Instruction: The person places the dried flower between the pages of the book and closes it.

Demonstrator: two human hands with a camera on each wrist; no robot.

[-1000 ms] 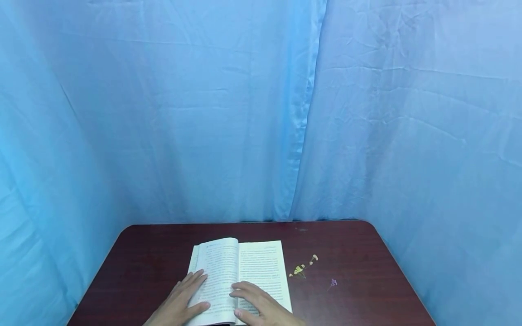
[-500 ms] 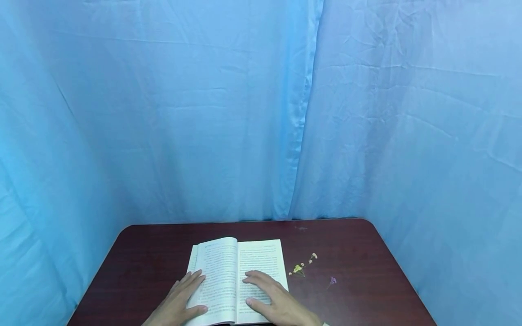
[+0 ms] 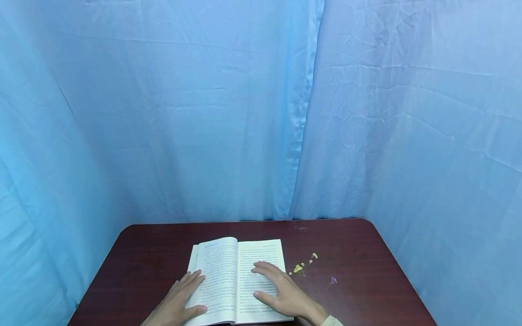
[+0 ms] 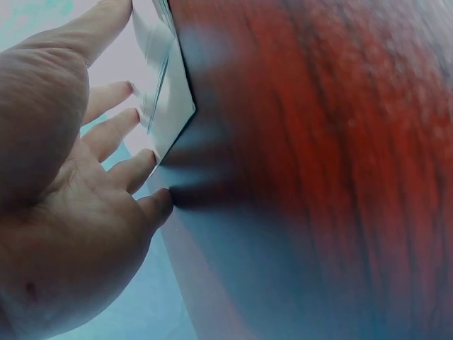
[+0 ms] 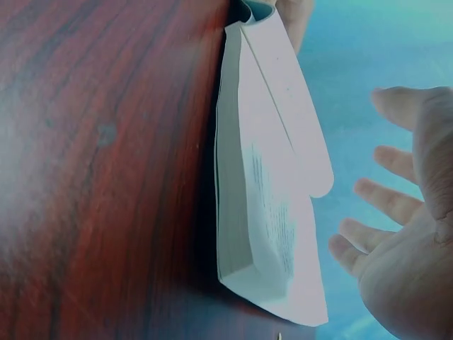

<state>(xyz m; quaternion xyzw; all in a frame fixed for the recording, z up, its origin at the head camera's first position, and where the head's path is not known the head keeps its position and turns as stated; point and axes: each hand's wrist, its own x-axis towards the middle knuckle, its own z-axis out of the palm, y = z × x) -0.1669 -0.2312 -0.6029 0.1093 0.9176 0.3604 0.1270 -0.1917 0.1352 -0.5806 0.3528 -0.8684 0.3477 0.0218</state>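
An open book point(image 3: 222, 271) with printed pages lies on the dark red-brown table, its left pages bulging up near the fold. My left hand point(image 3: 177, 301) rests on the left page and its outer edge, fingers spread; in the left wrist view its fingers point(image 4: 117, 134) lie along the book's corner. Over the right page hovers my right hand point(image 3: 287, 292), fingers extended and thumb apart, holding nothing. The right wrist view shows a gap between that hand point(image 5: 396, 212) and the book point(image 5: 272, 184).
Right of the book lie small yellow and whitish flowers point(image 3: 298, 269) on thin stems. A purple flower point(image 3: 333, 281) lies farther right. The wooden table point(image 3: 359, 258) has rounded far corners, and light blue curtains point(image 3: 228, 113) hang behind and on both sides.
My right hand has moved from the book's fold rightward and slightly farther away, over the right page, uncovering the fold. My left hand stays in place on the left page.
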